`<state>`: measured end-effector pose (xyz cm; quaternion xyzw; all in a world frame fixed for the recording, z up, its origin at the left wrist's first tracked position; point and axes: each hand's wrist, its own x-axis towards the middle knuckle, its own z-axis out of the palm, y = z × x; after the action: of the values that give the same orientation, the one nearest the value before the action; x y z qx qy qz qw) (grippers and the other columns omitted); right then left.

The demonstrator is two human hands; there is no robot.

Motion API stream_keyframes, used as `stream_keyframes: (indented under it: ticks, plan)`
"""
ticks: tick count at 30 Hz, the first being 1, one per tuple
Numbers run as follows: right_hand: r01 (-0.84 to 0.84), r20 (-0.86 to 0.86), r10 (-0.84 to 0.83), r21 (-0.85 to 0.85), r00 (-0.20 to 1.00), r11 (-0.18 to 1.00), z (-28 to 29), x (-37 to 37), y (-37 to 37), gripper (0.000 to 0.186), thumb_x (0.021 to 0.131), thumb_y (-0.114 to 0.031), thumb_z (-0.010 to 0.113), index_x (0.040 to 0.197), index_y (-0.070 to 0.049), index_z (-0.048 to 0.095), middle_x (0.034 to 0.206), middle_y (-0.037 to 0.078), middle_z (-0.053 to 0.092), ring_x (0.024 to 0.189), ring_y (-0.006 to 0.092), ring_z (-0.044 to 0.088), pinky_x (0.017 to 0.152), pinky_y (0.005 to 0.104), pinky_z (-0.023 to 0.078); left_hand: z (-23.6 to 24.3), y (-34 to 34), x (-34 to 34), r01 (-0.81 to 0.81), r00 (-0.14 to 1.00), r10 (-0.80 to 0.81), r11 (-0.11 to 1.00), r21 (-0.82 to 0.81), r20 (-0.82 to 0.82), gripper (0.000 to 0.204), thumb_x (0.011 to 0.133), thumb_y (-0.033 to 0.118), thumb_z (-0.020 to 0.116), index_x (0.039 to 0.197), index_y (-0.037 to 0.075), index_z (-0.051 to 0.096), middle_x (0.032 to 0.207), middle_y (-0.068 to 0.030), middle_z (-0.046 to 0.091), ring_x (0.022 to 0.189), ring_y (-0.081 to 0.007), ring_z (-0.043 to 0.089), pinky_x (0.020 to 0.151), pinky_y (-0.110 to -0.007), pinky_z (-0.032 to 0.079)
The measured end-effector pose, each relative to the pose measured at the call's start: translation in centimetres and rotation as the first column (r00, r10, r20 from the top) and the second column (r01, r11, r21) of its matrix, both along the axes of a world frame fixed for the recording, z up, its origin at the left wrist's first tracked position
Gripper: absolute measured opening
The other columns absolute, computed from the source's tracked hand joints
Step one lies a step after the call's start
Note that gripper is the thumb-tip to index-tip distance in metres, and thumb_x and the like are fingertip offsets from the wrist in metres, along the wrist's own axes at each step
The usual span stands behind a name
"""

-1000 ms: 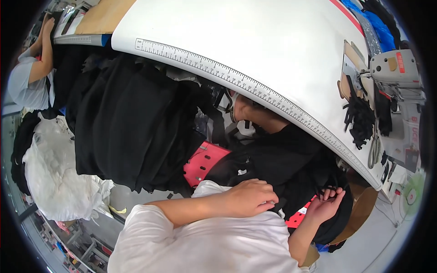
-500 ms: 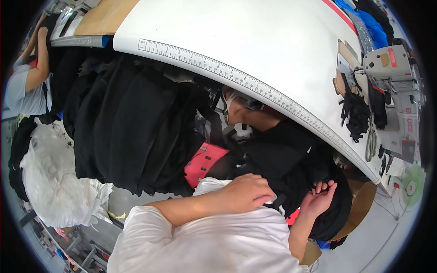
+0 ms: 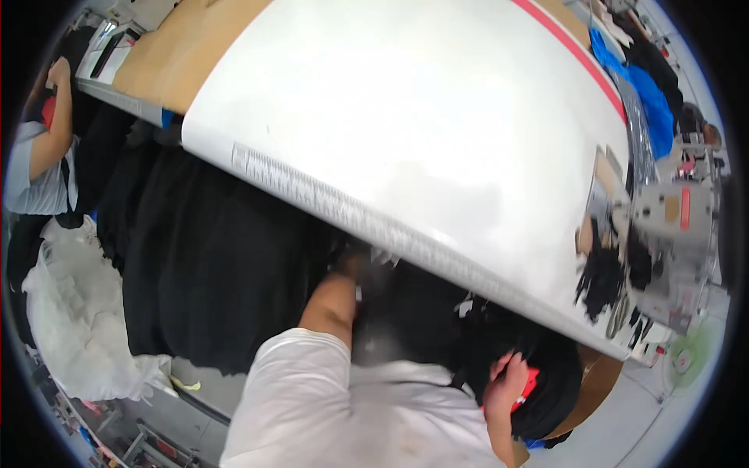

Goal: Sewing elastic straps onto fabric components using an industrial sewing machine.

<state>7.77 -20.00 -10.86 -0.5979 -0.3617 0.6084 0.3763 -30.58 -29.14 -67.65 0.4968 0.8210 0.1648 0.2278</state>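
Note:
My left arm reaches forward beneath the edge of the white-topped table (image 3: 406,93); my left hand (image 3: 351,265) is blurred and shadowed among dark cloth, so its fingers and contents cannot be made out. A large pile of black fabric (image 3: 203,281) lies to its left. Lower right, my right hand (image 3: 509,378) has its fingers curled on black cloth (image 3: 546,351), beside a red patch (image 3: 530,382). A printed ruler (image 3: 343,210) runs along the table's front edge above both hands.
A co-worker (image 3: 43,156) stands at the far left by a tan board (image 3: 156,54). A white bundle (image 3: 70,312) sits lower left. At right are a sewing machine (image 3: 663,210), dark strips (image 3: 601,273), blue material (image 3: 647,101), a cardboard box (image 3: 589,386) and a green fan (image 3: 686,359).
My left arm has swung from across my body to forward under the table edge. My right hand has shifted slightly left and down. The other person's arm under the table is no longer visible.

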Motion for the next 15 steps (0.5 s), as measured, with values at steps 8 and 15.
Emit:
stream_keyframes:
  ticks: [8, 15]
  plan:
    - [-0.36, 0.885, 0.366, -0.255, 0.287, 0.898, -2.3, 4.9, -0.8, 0.017, 0.088, -0.015, 0.066, 0.1, -0.006, 0.06, 0.084, 0.015, 0.057, 0.082, 0.0338, 0.056, 0.07, 0.0486, 0.044, 15.9, 53.0, 13.3, 0.129, 0.944, -0.283, 0.787, 0.603, 0.168, 0.026, 0.09, 0.023, 0.058, 0.105, 0.007, 0.073, 0.114, -0.0141, 0.071, 0.103, -0.035, 0.068, 0.094, -0.047, 0.051]
    - [-0.296, 0.944, 0.198, -0.116, 0.263, 0.948, -2.4, 1.8, 4.9, 0.016, 0.087, -0.014, 0.066, 0.1, -0.006, 0.06, 0.084, 0.015, 0.057, 0.081, 0.0342, 0.056, 0.069, 0.0486, 0.044, 22.8, 67.7, 17.7, 0.03, 0.933, -0.308, 0.586, 0.81, 0.188, 0.026, 0.09, 0.023, 0.059, 0.104, 0.007, 0.073, 0.111, -0.0143, 0.071, 0.101, -0.0343, 0.068, 0.092, -0.046, 0.052]
